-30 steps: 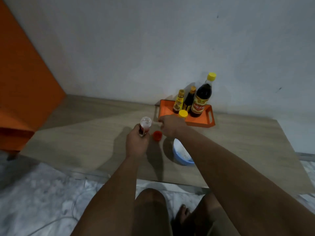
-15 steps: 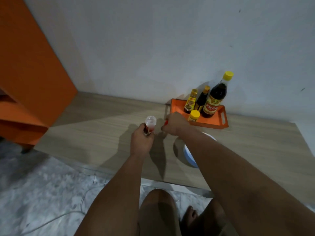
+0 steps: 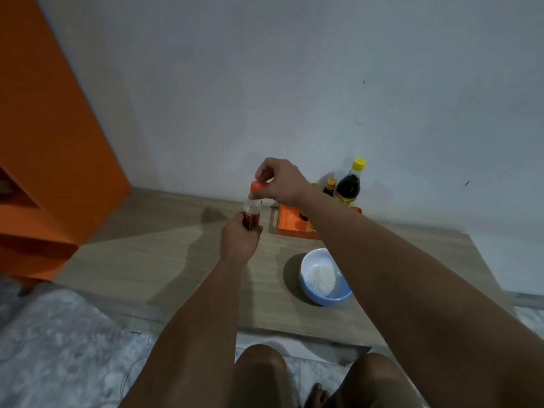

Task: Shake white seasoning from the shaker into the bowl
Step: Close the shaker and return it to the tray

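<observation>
Against a pale wall, a person is sitting at a low wooden worktop (image 3: 147, 260), the left hand (image 3: 240, 240) wrapping the upright shaker (image 3: 252, 214) while the right hand (image 3: 279, 181) is pinching its orange cap (image 3: 258, 185) just above the mouth. White seasoning is already lying in the blue bowl (image 3: 323, 278) nearby, suggesting shaking is done and recapping remains.

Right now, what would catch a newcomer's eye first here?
The two hands meeting mid-frame: the left hand grips the shaker upright while the right hand holds the red cap just above it. Nearer, right of them, a blue bowl holds white powder.
</observation>
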`<state>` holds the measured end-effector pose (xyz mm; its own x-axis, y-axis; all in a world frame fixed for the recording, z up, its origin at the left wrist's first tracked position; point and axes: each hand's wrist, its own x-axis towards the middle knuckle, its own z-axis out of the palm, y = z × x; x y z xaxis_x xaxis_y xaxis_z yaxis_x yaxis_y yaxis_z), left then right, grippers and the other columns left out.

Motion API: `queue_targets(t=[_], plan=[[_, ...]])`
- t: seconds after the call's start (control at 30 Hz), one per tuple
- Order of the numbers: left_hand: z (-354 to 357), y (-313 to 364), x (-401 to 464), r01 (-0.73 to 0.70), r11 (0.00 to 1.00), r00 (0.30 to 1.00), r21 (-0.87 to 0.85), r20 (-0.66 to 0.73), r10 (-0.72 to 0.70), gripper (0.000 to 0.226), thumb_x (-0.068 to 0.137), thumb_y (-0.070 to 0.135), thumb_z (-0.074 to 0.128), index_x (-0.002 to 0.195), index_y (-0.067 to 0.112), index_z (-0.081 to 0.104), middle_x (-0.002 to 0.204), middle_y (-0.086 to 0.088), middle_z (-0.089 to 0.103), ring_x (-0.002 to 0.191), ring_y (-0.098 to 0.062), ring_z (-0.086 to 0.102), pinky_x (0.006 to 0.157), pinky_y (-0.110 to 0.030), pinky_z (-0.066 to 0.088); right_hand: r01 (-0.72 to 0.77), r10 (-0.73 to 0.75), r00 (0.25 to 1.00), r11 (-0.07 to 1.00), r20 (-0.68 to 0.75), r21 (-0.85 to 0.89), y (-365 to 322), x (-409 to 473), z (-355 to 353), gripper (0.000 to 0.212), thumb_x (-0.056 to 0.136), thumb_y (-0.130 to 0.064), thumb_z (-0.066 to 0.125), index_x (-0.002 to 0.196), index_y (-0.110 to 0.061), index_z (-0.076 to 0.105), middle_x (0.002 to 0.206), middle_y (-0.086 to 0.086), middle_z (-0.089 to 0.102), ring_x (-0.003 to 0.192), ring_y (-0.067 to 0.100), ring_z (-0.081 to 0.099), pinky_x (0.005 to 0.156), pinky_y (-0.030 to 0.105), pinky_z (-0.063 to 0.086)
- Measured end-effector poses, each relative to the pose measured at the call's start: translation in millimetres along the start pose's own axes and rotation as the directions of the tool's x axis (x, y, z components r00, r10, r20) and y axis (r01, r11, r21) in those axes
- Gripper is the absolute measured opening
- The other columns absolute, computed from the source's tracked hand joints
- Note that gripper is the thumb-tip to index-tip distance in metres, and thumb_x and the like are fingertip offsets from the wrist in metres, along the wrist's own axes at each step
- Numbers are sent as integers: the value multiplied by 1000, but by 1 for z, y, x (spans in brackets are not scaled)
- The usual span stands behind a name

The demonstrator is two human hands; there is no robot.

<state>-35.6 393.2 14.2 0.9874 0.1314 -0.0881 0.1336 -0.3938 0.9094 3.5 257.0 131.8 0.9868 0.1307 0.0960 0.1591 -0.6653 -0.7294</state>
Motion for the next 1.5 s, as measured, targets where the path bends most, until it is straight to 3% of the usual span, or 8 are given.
queue_targets(t=[0.23,0.63,0.83,1.1,1.2,1.27,1.4,1.5], plan=[[-1,7,-4,16,1000,999,10,29,-17,15,85,16,74,99,17,70,92,-9,76,91,-32,74,86,-50,61,77,-63,992,988,105,-132,7,-13,20,45,67,-32,92,107,-19,75,110,-2,70,103,14,62,88,28,51],[3,18,-16,-99,971,995,216,42,92,19,93,24,65,111,19,68,106,-6,76,100,-28,70,91,-40,57,-162,181,983,838,-14,-521,-19,-13,18,48,74,-58,75,73,-17,48,73,1,55,73,21,58,56,29,39],[5,15,-21,-81,979,996,187,54,72,14,94,24,62,106,21,69,99,-4,76,92,-25,70,91,-40,57,-175,283,941,877,185,-448,-44,-12,-1,20,83,-19,74,80,-8,57,78,13,66,61,24,68,53,33,59],[5,19,-28,-99,985,995,141,36,95,22,93,23,66,115,19,69,103,-3,76,97,-25,71,92,-41,57,-251,326,945,753,14,-608,-38,-18,1,58,86,-71,52,81,-13,55,76,4,60,67,22,61,61,32,50],[3,18,-26,-85,986,996,146,37,81,22,94,23,64,115,19,68,106,-5,76,100,-27,70,94,-43,56,-255,375,899,867,226,-427,-51,-16,-2,51,88,-54,65,88,-4,55,80,13,61,64,28,67,48,34,53],[5,23,-26,-97,985,995,141,43,92,19,94,23,63,111,19,69,105,-5,77,100,-28,70,94,-44,56,-218,343,922,845,181,-489,-52,-17,-3,33,88,-38,67,84,-6,59,83,14,67,63,26,69,48,32,53],[7,25,-29,-105,988,993,114,65,98,17,96,25,64,112,22,69,106,-1,77,100,-24,71,93,-38,54,-217,281,959,668,-29,-711,-46,-19,1,51,91,-66,50,87,-15,56,76,2,56,75,21,58,63,34,44],[6,20,-27,-91,988,995,126,54,85,19,96,24,64,114,19,68,107,-4,77,101,-26,70,92,-37,53,-237,362,923,801,129,-549,-50,-15,-4,49,90,-56,60,88,-8,54,80,7,59,73,26,66,61,36,55]])
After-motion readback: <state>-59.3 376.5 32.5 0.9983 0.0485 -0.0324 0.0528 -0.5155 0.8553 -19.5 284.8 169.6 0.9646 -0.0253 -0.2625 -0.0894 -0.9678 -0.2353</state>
